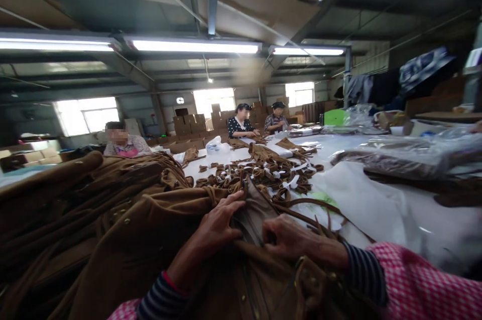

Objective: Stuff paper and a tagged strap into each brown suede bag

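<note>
A brown cloth garment (pixel 211 280) with metal snaps and a greyish inner side (pixel 253 212) is spread in front of me. My left hand (pixel 222 219) lies along its upper edge, fingers bent over the cloth near a pointed corner and the thumb lower down. On the other side of the greyish panel, my right hand (pixel 284 237) is closed in a fist on the cloth edge; its fingertips are hidden. Close to my right wrist is a brown loop with metal fittings (pixel 311 280).
More brown garments (pixel 56 194) are piled high at left. Ahead on the white table (pixel 380 199) lie many tied brown straps (pixel 263 172). Plastic-wrapped brown goods (pixel 406 159) rest at right. Co-workers (pixel 241 124) sit beyond, one at the far left (pixel 128 144).
</note>
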A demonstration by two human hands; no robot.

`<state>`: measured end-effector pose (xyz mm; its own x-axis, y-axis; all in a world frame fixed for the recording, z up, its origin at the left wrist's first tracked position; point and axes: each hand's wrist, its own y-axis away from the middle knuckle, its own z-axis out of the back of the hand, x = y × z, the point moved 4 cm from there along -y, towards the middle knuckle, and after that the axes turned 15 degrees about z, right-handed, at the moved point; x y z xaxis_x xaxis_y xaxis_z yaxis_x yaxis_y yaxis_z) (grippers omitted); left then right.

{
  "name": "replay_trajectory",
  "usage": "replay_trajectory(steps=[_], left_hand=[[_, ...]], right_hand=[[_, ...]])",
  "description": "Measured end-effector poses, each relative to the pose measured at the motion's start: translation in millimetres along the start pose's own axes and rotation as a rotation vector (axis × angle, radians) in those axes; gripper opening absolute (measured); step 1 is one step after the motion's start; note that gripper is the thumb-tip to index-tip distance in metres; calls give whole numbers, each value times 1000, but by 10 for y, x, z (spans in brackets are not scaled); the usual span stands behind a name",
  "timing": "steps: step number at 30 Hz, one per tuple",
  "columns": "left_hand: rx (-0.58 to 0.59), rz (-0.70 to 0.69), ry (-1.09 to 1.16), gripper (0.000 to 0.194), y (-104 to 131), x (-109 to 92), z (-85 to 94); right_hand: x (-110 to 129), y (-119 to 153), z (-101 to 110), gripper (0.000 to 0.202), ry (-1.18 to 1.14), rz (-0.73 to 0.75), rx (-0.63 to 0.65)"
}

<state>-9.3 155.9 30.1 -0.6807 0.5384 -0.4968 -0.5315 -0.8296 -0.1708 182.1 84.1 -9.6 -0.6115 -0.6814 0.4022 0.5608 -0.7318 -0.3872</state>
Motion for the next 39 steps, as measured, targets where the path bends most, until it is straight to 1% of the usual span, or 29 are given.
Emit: replay_trajectory(steps=[2, 6, 9, 11, 13, 16, 19, 21, 23, 26, 28, 31, 34, 35, 37, 39], left_hand=[[-8, -10, 25, 74, -24, 38, -6], [-19, -24, 53, 71, -44, 77, 11], [-18, 4, 62, 69, -41, 80, 23], [-13, 21, 67, 65, -43, 65, 33], [-11, 36, 55, 61, -73, 32, 64], [41, 79, 0, 47, -206, -66, 152], [171, 94, -29, 28, -395, -222, 240], [229, 94, -52, 25, -498, -297, 264], [238, 103, -81, 24, -559, -304, 243], [215, 100, -53, 30, -569, -231, 147], [170, 106, -12, 29, -543, -174, 93], [86, 136, -11, 22, -484, -146, 52], [2, 150, -50, 20, -411, -164, 8], [-39, 148, -59, 18, -384, -165, -11], [-130, 124, -64, 14, -327, -155, -56], [-214, 81, -51, 10, -275, -137, -101]], right_hand=[[64, -24, -5, 10, 151, 99, 57], [152, -64, 6, 4, 331, 230, 184], [191, -110, 30, 8, 479, 318, 191], [200, -189, 41, 11, 580, 382, 139], [170, -324, 43, 12, 651, 410, 69], [43, -582, 25, 14, 668, 368, -20], [-103, -757, -17, 14, 593, 308, -99], [-170, -782, -39, 13, 506, 289, -162], [-205, -755, -43, 15, 401, 302, -223], [-207, -694, -23, 28, 245, 356, -297], [-200, -671, -12, 36, 173, 359, -341], [-194, -669, -22, 34, 131, 295, -367], [-177, -669, 21, 25, 117, 244, -332], [-180, -661, 74, 22, 110, 232, -315], [-237, -618, 256, 13, 116, 174, -307], [-399, -533, 504, 11, 188, 19, -320]])
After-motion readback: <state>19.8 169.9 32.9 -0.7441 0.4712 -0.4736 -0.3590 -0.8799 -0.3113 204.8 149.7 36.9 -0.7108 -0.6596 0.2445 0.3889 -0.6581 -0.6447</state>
